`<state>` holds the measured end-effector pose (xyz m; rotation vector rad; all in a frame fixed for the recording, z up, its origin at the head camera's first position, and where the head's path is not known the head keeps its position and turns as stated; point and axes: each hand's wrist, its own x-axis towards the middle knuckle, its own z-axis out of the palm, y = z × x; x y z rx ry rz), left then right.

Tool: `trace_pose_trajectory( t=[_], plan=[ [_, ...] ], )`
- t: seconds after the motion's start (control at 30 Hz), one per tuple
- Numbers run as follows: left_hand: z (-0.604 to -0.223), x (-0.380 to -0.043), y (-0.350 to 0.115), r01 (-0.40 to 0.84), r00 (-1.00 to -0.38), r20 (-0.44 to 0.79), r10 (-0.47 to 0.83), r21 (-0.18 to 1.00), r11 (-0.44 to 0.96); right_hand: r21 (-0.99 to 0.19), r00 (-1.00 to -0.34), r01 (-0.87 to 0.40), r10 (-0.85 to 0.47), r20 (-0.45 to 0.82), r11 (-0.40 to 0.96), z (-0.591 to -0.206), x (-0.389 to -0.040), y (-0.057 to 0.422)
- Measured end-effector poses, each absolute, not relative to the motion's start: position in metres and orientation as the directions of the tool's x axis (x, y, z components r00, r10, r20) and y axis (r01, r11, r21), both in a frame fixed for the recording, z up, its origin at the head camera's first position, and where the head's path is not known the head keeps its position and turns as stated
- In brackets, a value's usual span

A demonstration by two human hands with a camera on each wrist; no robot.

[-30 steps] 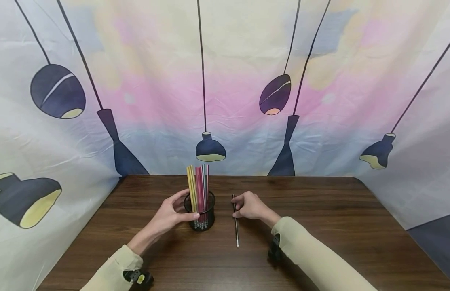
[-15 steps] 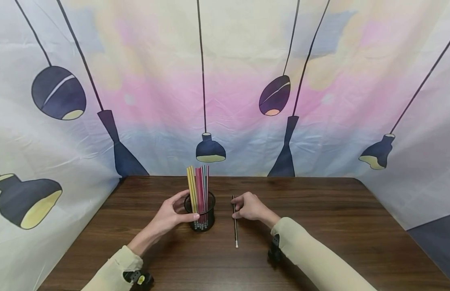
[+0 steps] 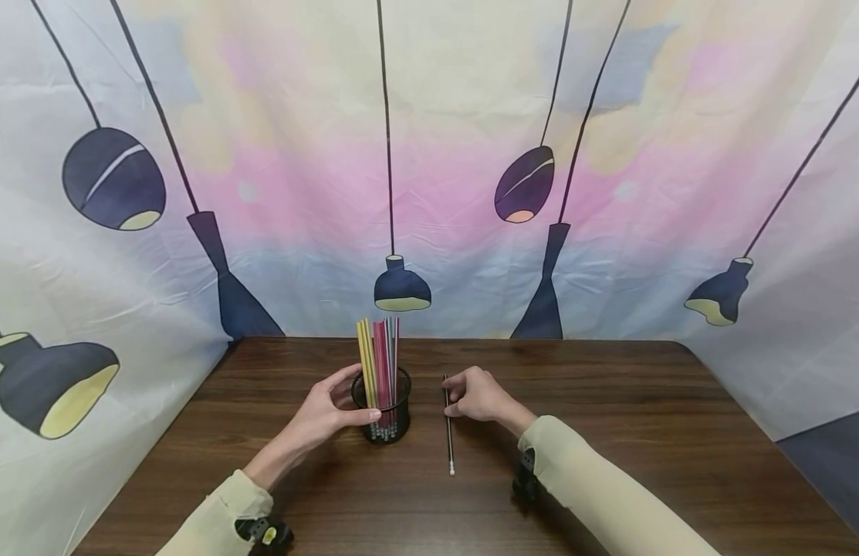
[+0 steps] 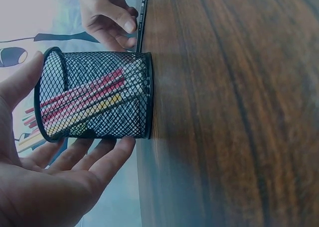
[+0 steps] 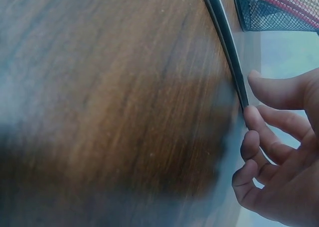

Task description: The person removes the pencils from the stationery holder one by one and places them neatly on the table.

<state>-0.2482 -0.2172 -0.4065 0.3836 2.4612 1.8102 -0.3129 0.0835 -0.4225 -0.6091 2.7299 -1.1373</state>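
Note:
A black wire-mesh pencil cup (image 3: 393, 421) stands upright on the wooden table. Yellow, pink and bluish pencils (image 3: 382, 355) lean in it, eraser ends down. My left hand (image 3: 321, 409) holds the cup from its left side, thumb at the rim and fingers behind; in the left wrist view the fingers (image 4: 112, 162) reach along the mesh wall. To the right of the cup, a black pencil (image 3: 451, 448) lies on the table, its white eraser toward me. My right hand (image 3: 481, 394) has thumb and fingertips at the pencil's far part; the right wrist view shows the index finger touching it.
The dark wooden table (image 3: 610, 448) reaches back to a hanging cloth (image 3: 457, 255) printed with lamps. Small black cameras (image 3: 262, 531) sit at both wrists, below light sleeves (image 3: 596, 479).
The pencil's eraser end has swung slightly left on the table. Both hands stay almost where they were, and the cup has not moved.

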Motion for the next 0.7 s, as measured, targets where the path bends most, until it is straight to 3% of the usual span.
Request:
trace_pose_trajectory(
  t=[0.7],
  plan=[
    [-0.407,-0.248,-0.217,0.145,-0.970,0.083,0.228,0.952,0.271,-0.720,-0.897,-0.368,-0.428,0.109,0.589,-0.399,-0.307,0.087]
  ],
)
